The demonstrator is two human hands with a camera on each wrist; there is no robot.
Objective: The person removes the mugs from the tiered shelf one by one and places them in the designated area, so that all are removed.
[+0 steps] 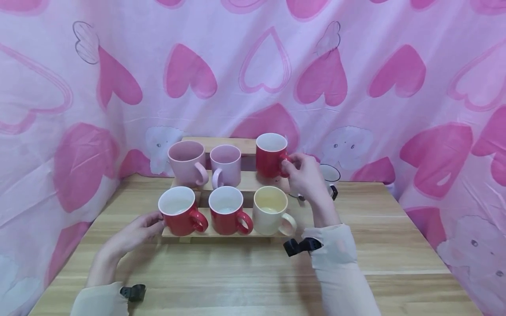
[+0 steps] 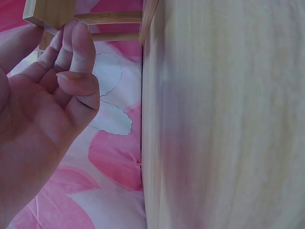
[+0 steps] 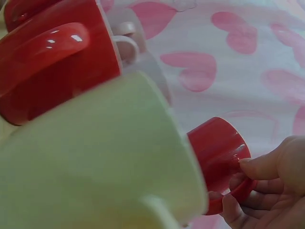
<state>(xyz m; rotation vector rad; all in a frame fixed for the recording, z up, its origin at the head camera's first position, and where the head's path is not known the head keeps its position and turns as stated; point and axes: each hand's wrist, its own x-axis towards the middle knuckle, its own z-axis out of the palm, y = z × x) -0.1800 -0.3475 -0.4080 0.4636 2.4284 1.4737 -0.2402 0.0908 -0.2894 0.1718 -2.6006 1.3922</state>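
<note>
A three-tier wooden rack (image 1: 245, 141) stands on the table. My right hand (image 1: 310, 173) pinches the handle of a red mug (image 3: 217, 148), which is upright over the right end of the middle shelf. My left hand (image 1: 140, 230) is at the left end of the bottom shelf, thumb and fingers around the board's end (image 2: 50, 14) in the left wrist view. Close beside it sits a red mug (image 1: 179, 224), followed by another red mug (image 1: 224, 221) and a cream mug (image 1: 265, 219). Two pink mugs, one wider (image 1: 183, 164) and one narrower (image 1: 227, 164), occupy the middle shelf.
Behind my right hand, a white mug (image 1: 330, 175) with a dark rim and dark handle stands on the table to the rack's right, partly hidden. Pink heart-patterned cloth (image 1: 221, 26) hangs behind and along both sides of the wood-grain table (image 1: 221, 281).
</note>
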